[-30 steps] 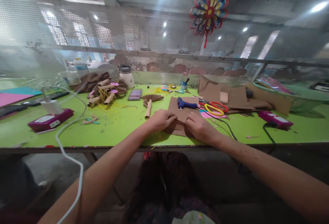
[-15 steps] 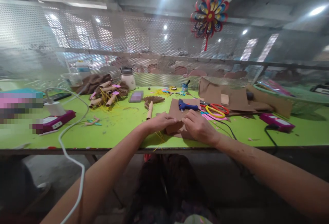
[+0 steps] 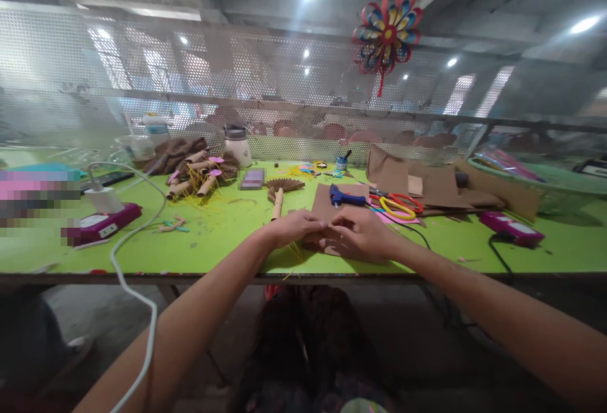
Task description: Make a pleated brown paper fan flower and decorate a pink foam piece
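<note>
Close to the table's near edge, my left hand (image 3: 300,226) is closed on a folded piece of brown paper (image 3: 313,244), thumb and fingers pressed together. My right hand (image 3: 364,231) pinches at the same paper, its fingertips almost meeting the left ones. Both hands partly cover the paper. Under them lies a flat brown sheet (image 3: 324,197), with a blue glue gun (image 3: 348,198) resting on its far part. Left of the glue gun is a pleated brown paper fan (image 3: 284,185) with a rolled paper tube (image 3: 277,203).
Red and yellow-handled scissors (image 3: 401,205) lie right of the glue gun. Brown paper tubes with yellow threads (image 3: 196,176) are heaped at left. A white cable (image 3: 116,261) runs from a purple power strip (image 3: 102,223). Another purple strip (image 3: 512,228) and a green basket (image 3: 559,188) are at right.
My right hand has turned and lowered slightly, its fingertips now closer to my left fingertips. The left hand stays on the paper. The view has shifted a little.
</note>
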A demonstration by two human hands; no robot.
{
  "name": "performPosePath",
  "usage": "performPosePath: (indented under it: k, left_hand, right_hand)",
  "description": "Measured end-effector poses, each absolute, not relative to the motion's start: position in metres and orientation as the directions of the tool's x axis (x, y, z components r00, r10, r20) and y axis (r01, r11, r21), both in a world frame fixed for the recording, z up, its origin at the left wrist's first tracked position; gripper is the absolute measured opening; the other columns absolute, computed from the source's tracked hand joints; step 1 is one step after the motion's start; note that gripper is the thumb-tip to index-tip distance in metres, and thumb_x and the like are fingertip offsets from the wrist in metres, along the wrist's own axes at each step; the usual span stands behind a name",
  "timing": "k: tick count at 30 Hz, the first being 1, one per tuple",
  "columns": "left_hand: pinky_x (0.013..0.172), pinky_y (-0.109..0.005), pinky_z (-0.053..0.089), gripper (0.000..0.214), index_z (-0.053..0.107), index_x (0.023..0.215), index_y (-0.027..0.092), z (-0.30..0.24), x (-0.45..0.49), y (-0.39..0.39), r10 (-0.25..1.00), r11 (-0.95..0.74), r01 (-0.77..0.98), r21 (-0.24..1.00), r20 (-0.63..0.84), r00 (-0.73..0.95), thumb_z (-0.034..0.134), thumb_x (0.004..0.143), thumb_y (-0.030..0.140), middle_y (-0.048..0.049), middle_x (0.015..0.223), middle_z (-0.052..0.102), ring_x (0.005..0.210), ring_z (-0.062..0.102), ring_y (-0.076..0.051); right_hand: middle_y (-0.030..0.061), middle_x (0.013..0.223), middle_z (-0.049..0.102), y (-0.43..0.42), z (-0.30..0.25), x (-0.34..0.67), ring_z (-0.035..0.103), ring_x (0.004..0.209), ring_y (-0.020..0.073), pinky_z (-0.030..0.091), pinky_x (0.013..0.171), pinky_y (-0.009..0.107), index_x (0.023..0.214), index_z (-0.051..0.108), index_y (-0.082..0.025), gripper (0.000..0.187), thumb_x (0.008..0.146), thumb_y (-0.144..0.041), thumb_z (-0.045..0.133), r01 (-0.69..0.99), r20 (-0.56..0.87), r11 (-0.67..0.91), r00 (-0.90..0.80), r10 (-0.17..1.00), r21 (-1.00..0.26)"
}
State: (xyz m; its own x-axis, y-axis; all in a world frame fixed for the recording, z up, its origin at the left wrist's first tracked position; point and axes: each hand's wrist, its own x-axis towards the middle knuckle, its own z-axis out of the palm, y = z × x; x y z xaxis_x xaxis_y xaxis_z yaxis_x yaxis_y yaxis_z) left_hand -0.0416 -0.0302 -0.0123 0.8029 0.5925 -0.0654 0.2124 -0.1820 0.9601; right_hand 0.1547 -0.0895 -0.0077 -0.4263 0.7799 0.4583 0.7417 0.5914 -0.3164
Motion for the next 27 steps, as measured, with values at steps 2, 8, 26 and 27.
performPosePath:
  k: [2, 8, 26, 27]
  left_hand:
    - [0.050, -0.021, 0.035, 0.035, 0.066, 0.077, 0.010, -0.011, -0.041, -0.031, 0.587, -0.231, 0.248, 0.941, -0.068, 0.807, 0.053, 0.081, 0.042, -0.0043, 0.062, 0.065, 0.049, 0.047, -0.008]
    - [0.050, -0.021, 0.034, 0.043, 0.061, 0.066, 0.010, -0.006, -0.043, -0.034, 0.578, -0.355, 0.287, 0.890, -0.032, 0.815, 0.054, 0.078, 0.051, -0.0046, 0.061, 0.063, 0.049, 0.045, -0.007]
    - [0.053, -0.021, 0.038, 0.038, 0.067, 0.074, 0.012, -0.002, -0.044, -0.036, 0.618, -0.341, 0.265, 0.902, 0.003, 0.786, 0.052, 0.080, 0.047, -0.0052, 0.067, 0.066, 0.058, 0.056, -0.013]
    - [0.053, -0.022, 0.039, 0.037, 0.068, 0.080, 0.013, -0.001, -0.045, -0.036, 0.593, -0.296, 0.244, 0.924, -0.022, 0.805, 0.052, 0.080, 0.046, -0.0069, 0.075, 0.069, 0.062, 0.059, -0.014]
  right_hand:
    - [0.0047, 0.082, 0.066, -0.089, -0.006, 0.155, 0.055, 0.072, 0.0145, 0.040, 0.064, 0.025, 0.084, 0.066, -0.017, 0.020, 0.084, -0.032, 0.053, 0.714, 0.391, 0.533, -0.378, 0.839, -0.454]
    - [0.0039, 0.072, 0.064, -0.089, -0.001, 0.158, 0.054, 0.066, 0.0143, 0.041, 0.061, 0.026, 0.077, 0.067, -0.014, 0.023, 0.073, -0.035, 0.061, 0.550, 0.248, 0.366, -0.278, 0.928, -0.751]
    - [0.0004, 0.057, 0.056, -0.082, -0.010, 0.163, 0.046, 0.054, 0.0106, 0.037, 0.052, 0.024, 0.064, 0.063, -0.013, 0.026, 0.071, -0.038, 0.061, 0.467, 0.265, 0.324, -0.189, 0.946, -0.823]
    - [0.0013, 0.059, 0.058, -0.082, -0.011, 0.165, 0.048, 0.056, 0.0116, 0.037, 0.054, 0.024, 0.065, 0.064, -0.013, 0.025, 0.072, -0.037, 0.060, 0.485, 0.303, 0.363, -0.201, 0.932, -0.796]
